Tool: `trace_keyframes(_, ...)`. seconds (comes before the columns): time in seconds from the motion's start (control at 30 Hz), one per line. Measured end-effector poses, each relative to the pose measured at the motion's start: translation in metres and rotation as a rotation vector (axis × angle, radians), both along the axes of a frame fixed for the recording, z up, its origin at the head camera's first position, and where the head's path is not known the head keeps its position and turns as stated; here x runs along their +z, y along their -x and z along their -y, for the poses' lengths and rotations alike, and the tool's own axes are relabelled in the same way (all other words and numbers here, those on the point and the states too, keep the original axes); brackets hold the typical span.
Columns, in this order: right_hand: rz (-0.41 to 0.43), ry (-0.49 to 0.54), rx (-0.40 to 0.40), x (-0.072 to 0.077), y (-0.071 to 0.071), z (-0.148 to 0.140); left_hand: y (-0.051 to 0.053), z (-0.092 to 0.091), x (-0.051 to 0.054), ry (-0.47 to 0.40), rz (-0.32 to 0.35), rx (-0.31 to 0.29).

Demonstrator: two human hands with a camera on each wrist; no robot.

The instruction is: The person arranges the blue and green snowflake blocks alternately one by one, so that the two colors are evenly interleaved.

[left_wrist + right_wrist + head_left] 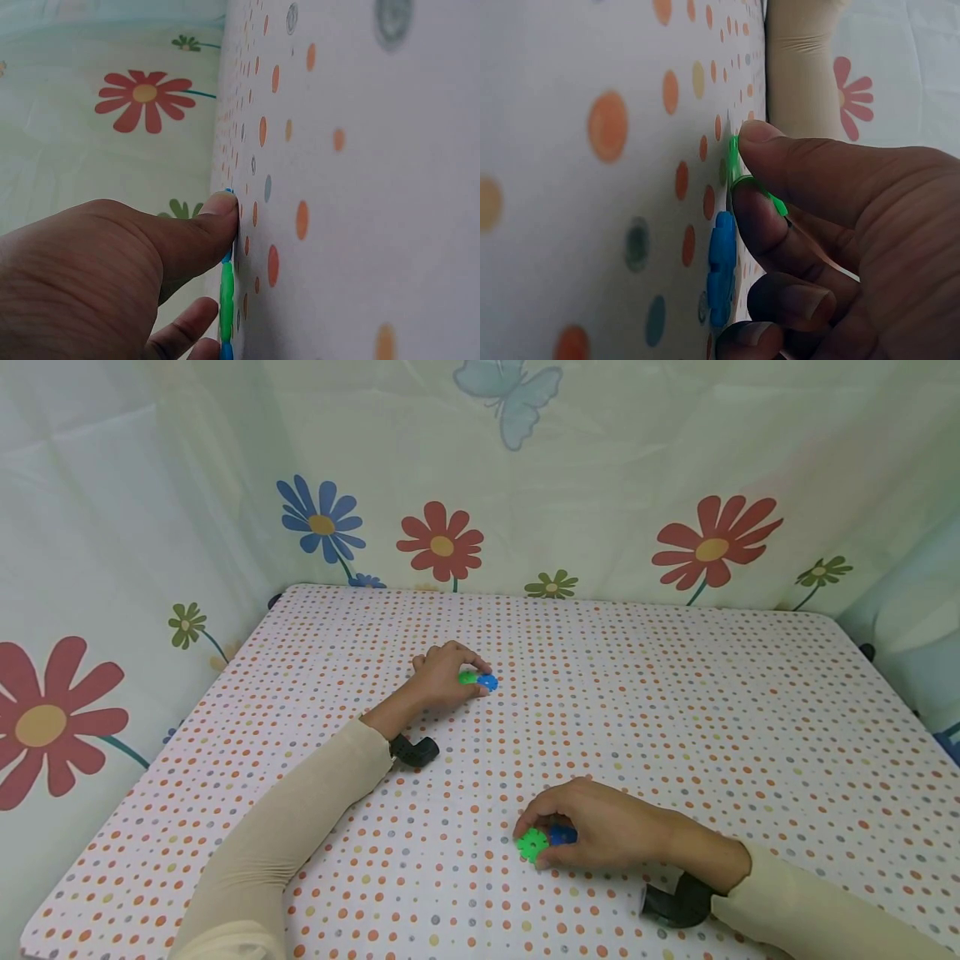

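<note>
At the table's middle, my left hand (447,677) pinches a blue notched disc (489,682) between thumb and fingers. A green disc (468,677) adjoins it, partly under the hand. In the left wrist view, the thumb of the left hand (112,262) presses the blue edge, with a green piece (227,296) and more blue (226,350) in line below. Nearer the front, my right hand (611,827) holds a green disc (533,844) by its edges. A dark blue disc (562,835) lies behind it, beneath the palm. The right wrist view shows that blue piece (721,268) beside the curled fingers.
A dotted cloth (675,693) covers the table. Behind and to the left hangs a flowered curtain (592,510). Black devices are strapped at the left wrist (415,752) and the right wrist (678,902), close above the tabletop.
</note>
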State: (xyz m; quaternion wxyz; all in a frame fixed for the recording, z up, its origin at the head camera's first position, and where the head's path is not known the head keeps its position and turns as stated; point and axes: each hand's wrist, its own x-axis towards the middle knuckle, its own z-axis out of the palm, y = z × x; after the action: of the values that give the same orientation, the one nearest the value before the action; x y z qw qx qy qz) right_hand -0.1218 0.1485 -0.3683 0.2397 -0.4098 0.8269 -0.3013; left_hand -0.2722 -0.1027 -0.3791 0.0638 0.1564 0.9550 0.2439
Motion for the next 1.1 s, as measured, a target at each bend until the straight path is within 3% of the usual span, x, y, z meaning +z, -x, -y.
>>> trace_keyframes(0.33, 0.057, 0.024, -0.005, 0.003, 0.003, -0.001, 0.001, 0.0, 0.0, 0.001, -0.011, 0.002)
trace_keyframes(0.5, 0.116, 0.094, -0.062, 0.005, 0.013, -0.007, 0.001, 0.0, 0.0, 0.009, -0.008, -0.003)
trace_keyframes(0.67, 0.064, 0.121, -0.158, 0.008, 0.034, -0.014, 0.0, 0.0, 0.001, 0.005, -0.008, 0.001)
trace_keyframes(0.87, -0.061, 0.123, -0.219, 0.01, 0.065, -0.018, 0.0, 0.001, 0.0, 0.004, -0.007, 0.003)
trace_keyframes(1.1, -0.121, 0.028, -0.298, 0.01, 0.108, -0.009, 0.001, -0.001, 0.0, 0.007, -0.016, 0.004)
